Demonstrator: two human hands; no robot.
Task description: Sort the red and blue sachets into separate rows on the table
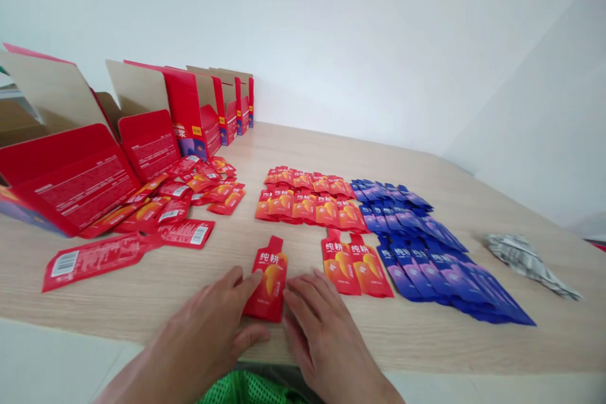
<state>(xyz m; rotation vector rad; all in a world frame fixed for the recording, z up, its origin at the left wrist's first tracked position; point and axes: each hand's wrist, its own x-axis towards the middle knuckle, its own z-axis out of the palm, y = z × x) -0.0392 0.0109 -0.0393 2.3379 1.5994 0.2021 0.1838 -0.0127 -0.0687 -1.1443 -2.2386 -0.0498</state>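
Note:
A red pouch (271,278) with orange fruit printed on it lies flat on the table, its spout end pointing away from me. My left hand (215,312) is at its left edge, index finger over the side and thumb near the lower corner. Along the right edge rest the fingers of my right hand (322,328), stretched out and touching or almost touching it; nothing shows in that hand. Whether more pouches lie under this one, I cannot tell. Just right of it, overlapping red pouches (357,265) form a short row.
Rows of red pouches (312,205) lie farther back, beside rows of blue pouches (426,268). At left, loose red pouches (175,208) spill in front of open red cartons (71,183). A crumpled checked cloth (525,259) lies at right. The table's front edge runs below my hands.

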